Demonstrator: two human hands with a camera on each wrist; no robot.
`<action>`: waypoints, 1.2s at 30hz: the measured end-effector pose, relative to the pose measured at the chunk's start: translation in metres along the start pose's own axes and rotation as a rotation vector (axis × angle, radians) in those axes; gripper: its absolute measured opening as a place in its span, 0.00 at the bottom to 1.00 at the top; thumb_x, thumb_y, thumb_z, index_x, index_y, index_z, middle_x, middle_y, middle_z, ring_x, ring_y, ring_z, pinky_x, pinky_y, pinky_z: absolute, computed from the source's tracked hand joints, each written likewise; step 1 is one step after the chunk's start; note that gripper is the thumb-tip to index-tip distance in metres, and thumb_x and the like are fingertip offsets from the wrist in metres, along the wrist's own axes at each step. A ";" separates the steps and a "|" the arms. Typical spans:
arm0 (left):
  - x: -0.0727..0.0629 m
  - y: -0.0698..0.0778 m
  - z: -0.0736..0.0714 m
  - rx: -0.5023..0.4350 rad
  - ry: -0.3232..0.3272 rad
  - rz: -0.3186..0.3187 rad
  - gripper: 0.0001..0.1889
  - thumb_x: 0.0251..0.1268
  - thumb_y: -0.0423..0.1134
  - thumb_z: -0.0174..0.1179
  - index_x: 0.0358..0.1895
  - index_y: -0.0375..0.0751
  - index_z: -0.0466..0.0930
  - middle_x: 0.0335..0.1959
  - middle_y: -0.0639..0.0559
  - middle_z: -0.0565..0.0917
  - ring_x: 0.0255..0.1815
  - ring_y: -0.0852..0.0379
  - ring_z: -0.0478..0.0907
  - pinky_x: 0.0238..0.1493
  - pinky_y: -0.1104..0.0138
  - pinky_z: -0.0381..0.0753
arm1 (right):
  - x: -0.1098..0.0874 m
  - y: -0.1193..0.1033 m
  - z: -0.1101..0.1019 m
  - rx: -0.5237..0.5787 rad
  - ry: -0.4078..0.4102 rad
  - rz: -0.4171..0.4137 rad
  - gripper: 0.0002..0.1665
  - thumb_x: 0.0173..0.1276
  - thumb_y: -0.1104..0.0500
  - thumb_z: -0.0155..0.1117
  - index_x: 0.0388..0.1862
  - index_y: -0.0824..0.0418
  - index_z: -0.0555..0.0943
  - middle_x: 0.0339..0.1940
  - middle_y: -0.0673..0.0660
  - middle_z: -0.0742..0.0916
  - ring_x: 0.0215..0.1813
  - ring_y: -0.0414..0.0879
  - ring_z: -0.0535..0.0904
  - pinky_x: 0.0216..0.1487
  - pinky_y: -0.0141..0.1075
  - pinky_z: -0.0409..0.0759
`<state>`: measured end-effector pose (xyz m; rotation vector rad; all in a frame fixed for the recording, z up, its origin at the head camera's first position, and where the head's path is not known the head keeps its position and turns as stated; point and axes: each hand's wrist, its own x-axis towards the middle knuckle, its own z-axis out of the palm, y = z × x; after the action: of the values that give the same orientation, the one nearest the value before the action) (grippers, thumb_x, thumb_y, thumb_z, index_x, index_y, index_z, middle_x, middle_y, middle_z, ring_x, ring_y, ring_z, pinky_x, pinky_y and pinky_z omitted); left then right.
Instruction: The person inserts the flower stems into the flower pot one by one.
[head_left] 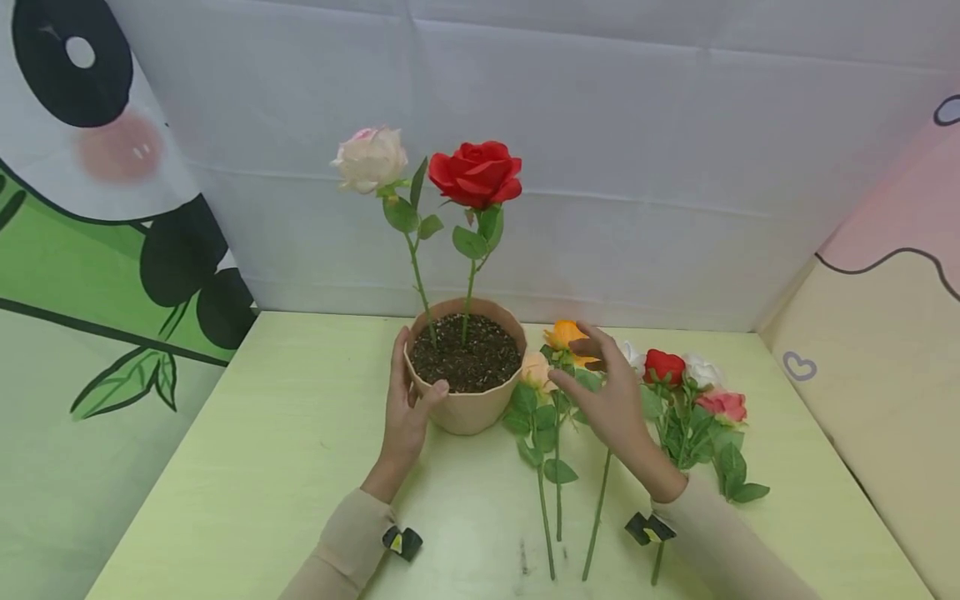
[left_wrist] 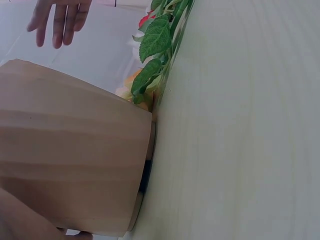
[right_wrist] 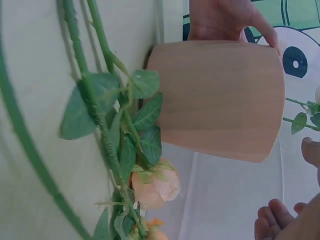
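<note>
A tan flowerpot (head_left: 468,414) filled with dark soil (head_left: 472,371) stands near the back of the table. Two long-stemmed roses rise from the soil, one pale pink-white (head_left: 370,160) and one red (head_left: 477,175). My left hand (head_left: 407,417) holds the pot's left side, its thumb at the front of the rim. To the pot's right, my right hand (head_left: 611,400) hovers over the lying flowers with fingers apart and nothing held. Nearest to it are an orange rose (head_left: 566,335) and a peach rose (head_left: 537,372), their green stems pointing toward me.
Farther right on the pale yellow table (head_left: 300,467) lie more roses: a red one (head_left: 663,367), a white one (head_left: 702,372) and a pink one (head_left: 723,406). My right forearm passes over some stems. A white sheet (head_left: 600,192) closes off the back; printed panels flank both sides.
</note>
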<state>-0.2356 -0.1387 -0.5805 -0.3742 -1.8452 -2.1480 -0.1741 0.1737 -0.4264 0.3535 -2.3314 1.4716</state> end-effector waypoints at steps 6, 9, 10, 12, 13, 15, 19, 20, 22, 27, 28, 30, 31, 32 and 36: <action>-0.005 0.021 0.009 0.001 0.004 0.004 0.55 0.71 0.46 0.72 0.94 0.66 0.46 0.94 0.61 0.46 0.93 0.44 0.43 0.87 0.35 0.48 | -0.022 0.002 -0.016 -0.020 0.055 -0.007 0.46 0.69 0.67 0.82 0.83 0.58 0.74 0.63 0.63 0.88 0.65 0.58 0.82 0.62 0.35 0.77; -0.011 0.046 0.018 0.009 0.009 0.027 0.53 0.72 0.45 0.69 0.94 0.61 0.46 0.94 0.53 0.46 0.93 0.38 0.42 0.86 0.31 0.45 | -0.029 0.003 -0.024 -0.041 0.088 -0.016 0.46 0.68 0.69 0.82 0.83 0.60 0.74 0.62 0.64 0.88 0.63 0.53 0.83 0.59 0.29 0.77; -0.012 0.055 0.021 0.016 0.010 0.039 0.53 0.72 0.45 0.69 0.94 0.60 0.46 0.94 0.50 0.46 0.93 0.36 0.42 0.86 0.29 0.44 | -0.031 0.004 -0.027 -0.051 0.095 -0.015 0.46 0.68 0.69 0.82 0.83 0.61 0.74 0.62 0.65 0.88 0.63 0.50 0.83 0.58 0.27 0.77; -0.015 0.066 0.025 0.021 0.018 0.048 0.52 0.72 0.45 0.68 0.94 0.61 0.47 0.94 0.49 0.46 0.93 0.36 0.42 0.85 0.28 0.43 | -0.034 0.005 -0.032 -0.061 0.103 -0.002 0.46 0.68 0.69 0.82 0.83 0.61 0.73 0.61 0.64 0.88 0.62 0.43 0.83 0.56 0.25 0.77; -0.016 0.070 0.026 0.021 0.022 0.054 0.52 0.73 0.45 0.67 0.94 0.60 0.47 0.94 0.48 0.47 0.93 0.36 0.43 0.85 0.27 0.42 | -0.036 0.006 -0.034 -0.065 0.106 0.008 0.46 0.68 0.69 0.82 0.83 0.61 0.73 0.61 0.63 0.89 0.61 0.39 0.83 0.56 0.25 0.77; -0.017 0.071 0.027 0.027 0.027 0.059 0.52 0.73 0.45 0.67 0.94 0.60 0.48 0.94 0.48 0.47 0.93 0.37 0.43 0.84 0.27 0.41 | -0.039 0.008 -0.039 -0.070 0.110 0.024 0.46 0.68 0.69 0.82 0.83 0.60 0.73 0.61 0.61 0.89 0.61 0.35 0.82 0.55 0.24 0.77; -0.015 0.062 0.023 0.037 0.024 0.064 0.51 0.74 0.45 0.68 0.94 0.58 0.47 0.94 0.46 0.47 0.93 0.36 0.44 0.86 0.30 0.45 | -0.045 0.014 -0.047 -0.069 0.125 0.047 0.47 0.69 0.69 0.81 0.84 0.57 0.73 0.60 0.52 0.88 0.60 0.36 0.83 0.53 0.24 0.78; -0.015 0.062 0.023 0.028 0.019 0.064 0.52 0.73 0.45 0.68 0.94 0.58 0.46 0.94 0.46 0.47 0.93 0.36 0.44 0.86 0.30 0.45 | -0.047 0.015 -0.048 -0.066 0.129 0.051 0.47 0.69 0.69 0.81 0.84 0.57 0.73 0.59 0.50 0.88 0.60 0.38 0.84 0.53 0.24 0.79; -0.014 0.060 0.022 0.038 0.017 0.057 0.52 0.73 0.45 0.68 0.94 0.58 0.46 0.94 0.47 0.47 0.93 0.36 0.44 0.86 0.31 0.46 | -0.051 0.017 -0.052 -0.066 0.130 0.059 0.47 0.69 0.69 0.81 0.84 0.56 0.74 0.58 0.44 0.87 0.59 0.37 0.84 0.52 0.25 0.79; -0.015 0.071 0.026 0.035 0.019 0.058 0.51 0.73 0.44 0.67 0.94 0.57 0.47 0.94 0.48 0.47 0.93 0.38 0.43 0.86 0.29 0.43 | -0.061 0.019 -0.060 -0.085 0.111 0.068 0.46 0.69 0.68 0.81 0.83 0.57 0.74 0.57 0.38 0.86 0.55 0.34 0.83 0.47 0.24 0.80; -0.016 0.073 0.027 0.040 0.021 0.055 0.51 0.73 0.45 0.67 0.94 0.58 0.47 0.94 0.48 0.48 0.93 0.39 0.43 0.86 0.29 0.43 | -0.062 0.019 -0.061 -0.091 0.103 0.070 0.46 0.69 0.69 0.81 0.83 0.57 0.74 0.57 0.39 0.86 0.55 0.33 0.83 0.47 0.24 0.80; -0.016 0.075 0.028 0.030 0.020 0.060 0.51 0.73 0.44 0.66 0.94 0.59 0.47 0.94 0.48 0.47 0.93 0.39 0.43 0.85 0.28 0.41 | -0.066 0.020 -0.062 -0.097 0.087 0.075 0.47 0.68 0.69 0.81 0.84 0.58 0.73 0.57 0.43 0.86 0.54 0.34 0.83 0.45 0.24 0.80; -0.015 0.072 0.026 0.039 0.023 0.058 0.51 0.73 0.44 0.67 0.94 0.60 0.48 0.94 0.48 0.48 0.93 0.39 0.43 0.85 0.29 0.42 | -0.068 0.020 -0.063 -0.101 0.073 0.082 0.47 0.68 0.69 0.81 0.84 0.58 0.73 0.58 0.46 0.86 0.54 0.34 0.83 0.44 0.24 0.80; -0.015 0.071 0.026 0.039 0.023 0.059 0.51 0.73 0.45 0.67 0.94 0.61 0.48 0.94 0.48 0.48 0.93 0.39 0.43 0.85 0.29 0.42 | -0.069 0.021 -0.063 -0.106 0.058 0.089 0.48 0.68 0.69 0.82 0.84 0.57 0.72 0.58 0.49 0.87 0.54 0.34 0.83 0.44 0.25 0.81; -0.012 0.055 0.019 0.038 0.018 0.040 0.53 0.73 0.45 0.68 0.94 0.61 0.46 0.94 0.50 0.46 0.93 0.39 0.43 0.86 0.30 0.44 | -0.076 0.022 -0.063 -0.121 0.002 0.120 0.50 0.69 0.67 0.82 0.86 0.57 0.69 0.61 0.57 0.87 0.54 0.33 0.82 0.43 0.26 0.83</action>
<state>-0.2033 -0.1274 -0.5314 -0.3796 -1.8499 -2.0807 -0.1040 0.2416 -0.4523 0.1820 -2.4647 1.3735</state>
